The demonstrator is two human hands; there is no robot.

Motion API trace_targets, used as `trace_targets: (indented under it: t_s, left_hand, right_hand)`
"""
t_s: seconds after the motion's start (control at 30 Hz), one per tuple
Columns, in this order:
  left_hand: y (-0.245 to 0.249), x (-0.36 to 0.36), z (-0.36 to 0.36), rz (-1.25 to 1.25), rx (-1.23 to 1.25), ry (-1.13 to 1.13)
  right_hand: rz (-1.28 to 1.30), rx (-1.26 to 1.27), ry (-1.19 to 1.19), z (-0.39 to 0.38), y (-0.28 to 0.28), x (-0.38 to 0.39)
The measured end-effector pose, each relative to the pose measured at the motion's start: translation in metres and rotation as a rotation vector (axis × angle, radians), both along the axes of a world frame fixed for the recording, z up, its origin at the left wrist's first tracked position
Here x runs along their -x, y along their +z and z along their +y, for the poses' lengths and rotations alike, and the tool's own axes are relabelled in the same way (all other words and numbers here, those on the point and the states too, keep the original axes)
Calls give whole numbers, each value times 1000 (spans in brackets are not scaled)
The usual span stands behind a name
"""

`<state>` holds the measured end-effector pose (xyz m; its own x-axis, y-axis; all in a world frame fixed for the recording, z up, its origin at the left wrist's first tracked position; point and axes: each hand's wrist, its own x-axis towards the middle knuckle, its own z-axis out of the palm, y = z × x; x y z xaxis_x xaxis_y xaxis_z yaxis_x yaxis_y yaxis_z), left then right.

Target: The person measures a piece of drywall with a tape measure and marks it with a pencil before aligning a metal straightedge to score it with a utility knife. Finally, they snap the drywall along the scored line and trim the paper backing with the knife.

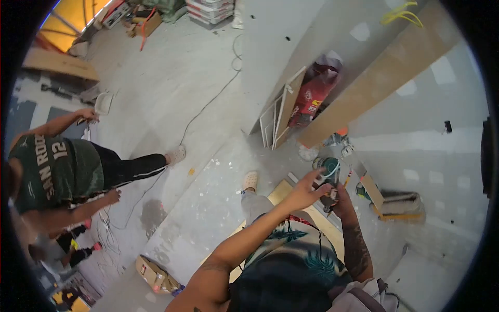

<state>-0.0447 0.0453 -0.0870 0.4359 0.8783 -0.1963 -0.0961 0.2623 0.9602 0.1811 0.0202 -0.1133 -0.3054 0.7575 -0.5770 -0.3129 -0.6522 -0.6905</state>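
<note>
Both my hands are raised in front of my torso, right of centre. My right hand is wrapped round a dark handheld object, perhaps a tool, whose details are too small to tell. Beside it my left hand has its fingers spread and reaches over the top of that object; whether it touches it I cannot tell. Just beyond my fingers stands a teal bucket with a pale rim.
A co-worker in a green jersey stands at the left, holding a white tray. A cable crosses the floor. A long brown board, a red bag and leaning panels stand by the wall. A carton lies lower left.
</note>
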Motion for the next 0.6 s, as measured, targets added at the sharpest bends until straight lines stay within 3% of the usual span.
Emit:
trace_targets:
  t_s: [0.03, 0.07, 0.13, 0.3, 0.37, 0.4, 0.47, 0.6]
  left_hand:
    - [2, 7, 4, -10, -19, 28]
    - [-1, 6, 3, -17, -15, -1]
    - [0, 7, -3, 394, -412, -139]
    - [11, 21, -13, 385, -442, -310]
    - [17, 21, -26, 448, -192, -211]
    - [18, 22, -32, 441, -208, -242]
    - [18, 25, -44, 464, -128, -230]
    - [13, 22, -63, 364, -89, -278]
  right_hand:
    - [-220, -52, 51, 7, 26, 21]
    - [-228, -45, 24, 11, 34, 32]
    - [-569, 22, 169, 12, 45, 47]
    - [-437, 81, 9, -15, 48, 57]
    - [-369, 115, -59, -22, 62, 52]
    - [-372, 113, -93, -25, 66, 51]
    - [-375, -63, -103, -32, 74, 53]
    - [-468, -67, -18, -55, 72, 50]
